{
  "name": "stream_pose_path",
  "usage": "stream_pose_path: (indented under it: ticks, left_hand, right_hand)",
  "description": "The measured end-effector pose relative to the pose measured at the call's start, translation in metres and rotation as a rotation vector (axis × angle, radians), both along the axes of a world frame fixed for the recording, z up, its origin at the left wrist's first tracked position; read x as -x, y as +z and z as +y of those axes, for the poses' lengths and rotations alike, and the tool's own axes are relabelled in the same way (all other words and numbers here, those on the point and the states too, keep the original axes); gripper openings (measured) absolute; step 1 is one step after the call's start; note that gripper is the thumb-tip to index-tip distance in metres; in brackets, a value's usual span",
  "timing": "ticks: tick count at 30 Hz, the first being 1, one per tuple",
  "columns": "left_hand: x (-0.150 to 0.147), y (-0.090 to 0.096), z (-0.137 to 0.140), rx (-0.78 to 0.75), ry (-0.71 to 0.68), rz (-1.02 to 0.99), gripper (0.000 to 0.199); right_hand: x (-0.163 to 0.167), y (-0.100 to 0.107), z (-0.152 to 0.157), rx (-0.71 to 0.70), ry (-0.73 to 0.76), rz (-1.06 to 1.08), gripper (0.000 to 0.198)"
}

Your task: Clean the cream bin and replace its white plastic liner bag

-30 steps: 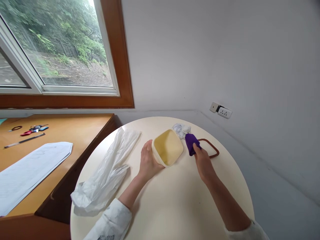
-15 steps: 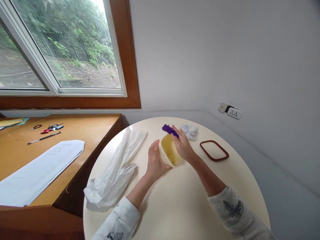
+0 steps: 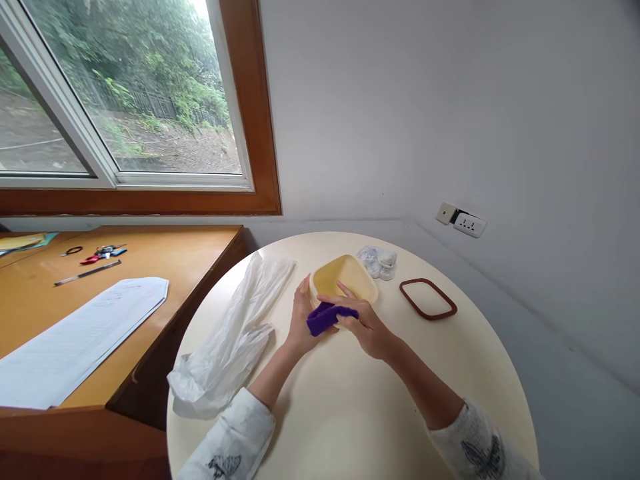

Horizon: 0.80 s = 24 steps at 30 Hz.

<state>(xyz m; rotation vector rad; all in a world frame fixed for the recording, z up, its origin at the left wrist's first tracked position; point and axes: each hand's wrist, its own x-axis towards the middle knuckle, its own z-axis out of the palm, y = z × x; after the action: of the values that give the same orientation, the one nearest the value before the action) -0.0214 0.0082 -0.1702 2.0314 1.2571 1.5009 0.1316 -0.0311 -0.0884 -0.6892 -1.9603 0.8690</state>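
Purple cloth (image 3: 325, 319) sits between the thumb and fingers of the right hand (image 3: 367, 327), bunched over the near rim of a pale yellow tub (image 3: 345, 273). That hand pinches it loosely, a couple of fingers stretched out across the tub's mouth. The left hand (image 3: 300, 323) curls around the tub's left side, gripping its outer wall; its fingertips are partly hidden (the cloth covers some of that hand too). The tub is toward the far edge of the round table (image 3: 360, 413), its mouth facing up and toward the person.

Just beyond the tub, by the table's far edge, lies a crumpled clear bag (image 3: 377, 261). A red-brown ring (image 3: 431, 317) with rounded corners rests flat near the right edge. White plastic (image 3: 235, 333) sprawls along the left edge.

Past that edge stands a wooden desk (image 3: 195, 250). Papers (image 3: 95, 333) lie toward its near right edge, with a pen (image 3: 87, 273), keys (image 3: 106, 252) and a dark band (image 3: 73, 251) nearer its far edge.
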Motion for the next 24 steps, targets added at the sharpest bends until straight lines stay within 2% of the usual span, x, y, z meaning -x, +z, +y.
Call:
stream_pose_path:
  ticks: [6,11,12,14,16,18,21,24]
  left_hand:
    - [-0.001,0.006,-0.003,-0.035,0.000,0.103,0.100]
    - [-0.005,0.011,-0.004,-0.033,0.016,0.038,0.106]
    - [-0.004,0.012,-0.003,-0.035,0.018,0.020,0.108]
    - [-0.003,0.015,-0.003,-0.039,0.014,0.000,0.108]
    - [-0.002,0.016,-0.002,-0.044,0.021,-0.008,0.109]
    - [-0.001,0.015,-0.001,-0.049,0.020,-0.013,0.110]
    - [0.000,0.013,0.000,-0.049,0.010,-0.017,0.111]
    - [0.000,0.013,0.000,-0.048,0.002,-0.017,0.109]
  right_hand:
    - [-0.013,-0.004,-0.006,-0.095,-0.067,-0.045,0.032]
    - [-0.027,-0.015,-0.004,-0.083,-0.118,-0.035,0.026]
    - [-0.033,-0.019,-0.001,-0.025,-0.190,0.038,0.021]
    - [-0.046,-0.026,0.007,0.150,-0.453,0.295,0.015]
    - [-0.062,-0.029,0.020,0.302,-0.767,0.572,0.020]
    - [-0.075,-0.026,0.035,0.359,-0.954,0.738,0.025]
    - [-0.082,-0.015,0.054,0.348,-0.964,0.853,0.027]
    - [-0.069,-0.009,0.059,0.276,-0.878,0.693,0.032]
